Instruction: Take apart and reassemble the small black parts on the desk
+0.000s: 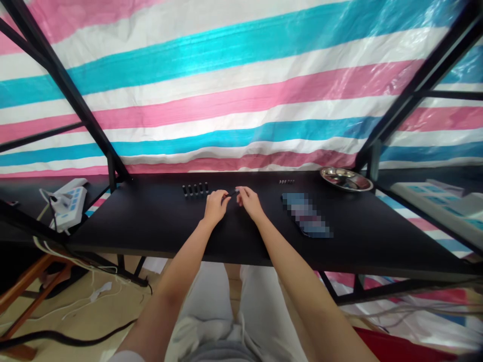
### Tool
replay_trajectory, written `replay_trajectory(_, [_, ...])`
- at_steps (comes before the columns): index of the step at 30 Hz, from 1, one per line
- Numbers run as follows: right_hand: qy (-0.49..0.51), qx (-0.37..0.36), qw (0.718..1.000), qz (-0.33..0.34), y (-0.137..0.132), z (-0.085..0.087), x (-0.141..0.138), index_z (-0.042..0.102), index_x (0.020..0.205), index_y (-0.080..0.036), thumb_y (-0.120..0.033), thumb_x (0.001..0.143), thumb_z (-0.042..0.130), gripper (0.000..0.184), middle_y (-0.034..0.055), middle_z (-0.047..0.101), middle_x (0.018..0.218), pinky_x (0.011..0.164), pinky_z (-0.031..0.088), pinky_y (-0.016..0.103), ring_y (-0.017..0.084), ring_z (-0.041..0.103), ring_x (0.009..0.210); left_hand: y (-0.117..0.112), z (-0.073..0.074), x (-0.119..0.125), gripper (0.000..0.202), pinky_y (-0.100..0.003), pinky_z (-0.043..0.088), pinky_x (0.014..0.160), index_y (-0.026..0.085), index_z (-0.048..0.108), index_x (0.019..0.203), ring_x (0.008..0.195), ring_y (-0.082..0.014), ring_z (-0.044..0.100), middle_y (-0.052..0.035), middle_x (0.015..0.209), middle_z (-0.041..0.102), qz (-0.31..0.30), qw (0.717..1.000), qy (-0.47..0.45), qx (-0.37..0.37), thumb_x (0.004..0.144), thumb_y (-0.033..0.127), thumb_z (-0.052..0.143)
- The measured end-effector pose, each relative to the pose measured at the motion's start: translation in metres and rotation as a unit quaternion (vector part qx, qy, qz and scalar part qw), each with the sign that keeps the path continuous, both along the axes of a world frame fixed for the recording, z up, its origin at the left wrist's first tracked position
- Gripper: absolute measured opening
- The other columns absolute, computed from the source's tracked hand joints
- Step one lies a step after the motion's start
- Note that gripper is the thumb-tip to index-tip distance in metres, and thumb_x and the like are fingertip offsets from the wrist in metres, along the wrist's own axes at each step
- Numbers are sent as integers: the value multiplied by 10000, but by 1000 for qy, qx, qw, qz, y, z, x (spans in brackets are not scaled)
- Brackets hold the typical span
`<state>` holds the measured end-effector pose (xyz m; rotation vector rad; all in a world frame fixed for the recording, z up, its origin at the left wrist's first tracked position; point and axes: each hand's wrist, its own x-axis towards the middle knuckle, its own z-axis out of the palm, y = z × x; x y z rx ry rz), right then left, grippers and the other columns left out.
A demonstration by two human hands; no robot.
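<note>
Near the middle of the black table [151, 226], my left hand [216, 206] is closed on one end of a small dark stick-like piece [232, 193]. My right hand [248, 200] pinches the other end, which has a lighter tip. The piece is too small for me to tell its exact kind. Left of my hands stands a row of several short black tubes [195, 189] with paler bands. To the right, several tiny pale or metallic parts [287, 181] lie in a line close to the back edge.
A blurred-out, flat phone-like object [306, 215] lies right of my hands. Behind it, a shiny divided metal plate [346, 180] sits at the back right. Black metal posts [81, 115] frame the table. White power strips [73, 206] are on the left, and striped sheeting [234, 110] hangs behind.
</note>
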<state>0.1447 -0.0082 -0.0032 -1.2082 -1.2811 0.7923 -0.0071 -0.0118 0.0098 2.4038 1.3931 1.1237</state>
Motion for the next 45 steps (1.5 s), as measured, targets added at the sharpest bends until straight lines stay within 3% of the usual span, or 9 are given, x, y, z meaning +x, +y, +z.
replay_trajectory(4, [93,0,996,18,-5,10,-2,597,870,-158,-563,743,499,436,-62,428,474,422,275,226,71,350,407,-1,-1,2,115,-309,392,765,187,561,927,814,-165,549,-33,866,629,-19,1000,-10,17,849,245,501])
replay_trajectory(13, [187,-12,979,78,-10,15,-7,574,839,-176,-531,646,643,410,-98,304,465,413,204,209,47,294,419,3,-4,1,123,-294,411,774,181,549,941,765,-137,544,-34,891,600,-38,997,-53,32,826,220,526])
replay_trajectory(28, [246,-39,963,106,-9,14,-9,540,837,-201,-450,649,671,338,-121,244,449,414,217,206,37,234,395,-7,7,7,218,-282,367,751,178,549,934,832,-160,550,-50,905,607,26,1000,7,-3,910,294,367])
replay_trajectory(35, [248,-43,962,105,-10,15,-12,545,827,-195,-440,637,680,338,-117,271,465,408,213,204,34,242,401,-7,6,9,312,-289,363,715,171,516,816,789,-172,532,-63,818,573,48,999,25,0,931,299,255])
replay_trajectory(39, [245,-40,963,100,-10,15,-12,551,815,-195,-450,622,689,348,-109,308,475,405,218,202,33,255,404,-6,4,9,351,-273,350,669,186,456,668,672,-152,498,-35,670,517,49,998,-9,-24,925,322,259])
replay_trajectory(45, [233,-44,966,102,-10,14,-11,548,813,-200,-472,617,688,364,-112,296,453,399,215,207,37,246,394,-5,3,9,430,-243,310,561,188,383,544,521,-111,417,6,519,455,19,982,-147,-116,899,413,293])
